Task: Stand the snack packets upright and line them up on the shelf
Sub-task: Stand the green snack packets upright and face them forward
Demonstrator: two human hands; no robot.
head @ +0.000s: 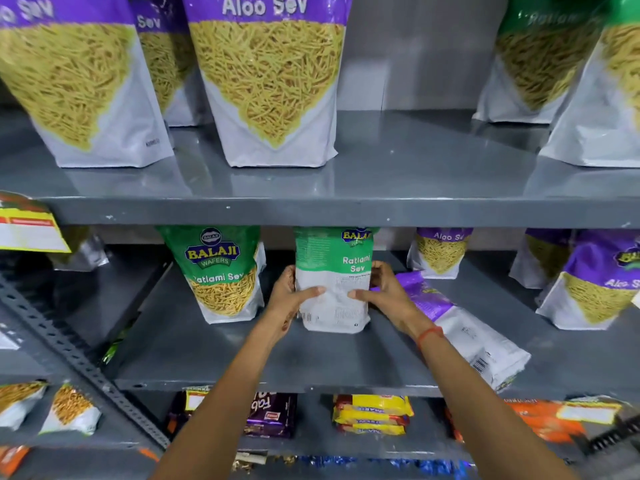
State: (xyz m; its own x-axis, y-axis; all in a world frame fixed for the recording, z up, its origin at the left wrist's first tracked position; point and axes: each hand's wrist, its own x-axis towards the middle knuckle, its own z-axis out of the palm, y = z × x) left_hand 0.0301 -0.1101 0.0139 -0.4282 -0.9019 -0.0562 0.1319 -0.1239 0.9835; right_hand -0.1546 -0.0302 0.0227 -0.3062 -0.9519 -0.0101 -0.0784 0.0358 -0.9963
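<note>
1. Head view: I have both hands on a green packet [334,282] marked Ratlami Sev, standing upright on the middle shelf [263,358], near the middle of its width and set back from the front edge. Its back panel faces me.
2. My left hand [291,299] grips the packet's left edge, thumb laid across the white lower panel, the other fingers hidden behind it.
3. My right hand [384,289] grips the right edge in the same way, thumb on the panel, fingers curled around the side. An orange thread [429,333] sits on that wrist.
4. Just left of the held packet, a second green packet [221,271] stands upright with its front toward me, a narrow gap between the two.
5. To the right, a purple packet [460,323] lies flat on the shelf, back side up, its bottom end reaching the front edge; my right forearm crosses over part of it.
6. Further right, two purple packets [438,252] [595,282] of Aloo Sev stand upright, one near the back of the shelf and one nearer the front right.
7. On the upper shelf [398,174], big purple packets [270,81] stand on the left and green ones [540,57] at the right end.
8. The lower shelf holds biscuit packs [374,414].
</note>
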